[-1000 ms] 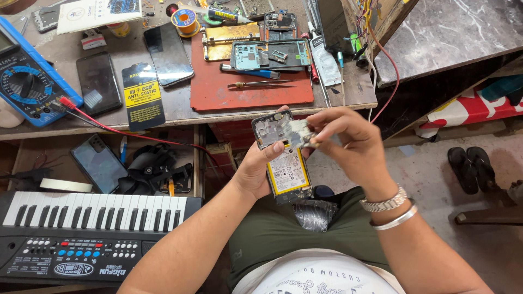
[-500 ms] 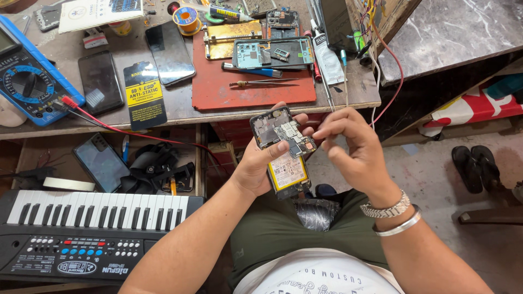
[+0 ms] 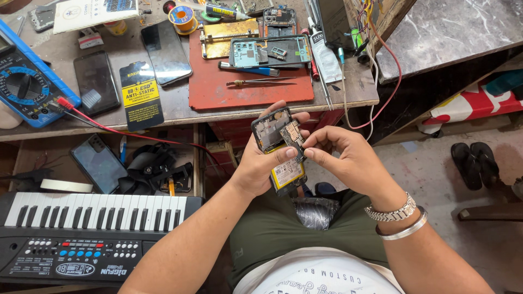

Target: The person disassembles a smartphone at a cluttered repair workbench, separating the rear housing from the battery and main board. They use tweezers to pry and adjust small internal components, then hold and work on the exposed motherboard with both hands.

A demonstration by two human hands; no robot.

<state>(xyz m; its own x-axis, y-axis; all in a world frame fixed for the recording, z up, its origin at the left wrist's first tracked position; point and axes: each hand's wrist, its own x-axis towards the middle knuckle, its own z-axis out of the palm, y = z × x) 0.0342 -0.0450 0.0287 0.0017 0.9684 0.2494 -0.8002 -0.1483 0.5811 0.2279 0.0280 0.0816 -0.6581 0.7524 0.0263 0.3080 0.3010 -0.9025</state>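
Over the lap, the left hand (image 3: 256, 166) cradles an opened phone (image 3: 279, 149) by its edges. The right hand (image 3: 348, 158) has its fingers (image 3: 311, 151) pinching a small circuit board (image 3: 292, 134). Both seem light, stiff and fragile, best held by the rims. Beyond lies the bench (image 3: 174, 111).

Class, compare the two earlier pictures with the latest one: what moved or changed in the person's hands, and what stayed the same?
Little changed. The right hand drew its fingertips slightly down the small circuit board lifted from the opened phone, pinching its lower edge. The left hand keeps cradling the phone, thumb on its yellow battery. The red mat, multimeter and keyboard stayed put.
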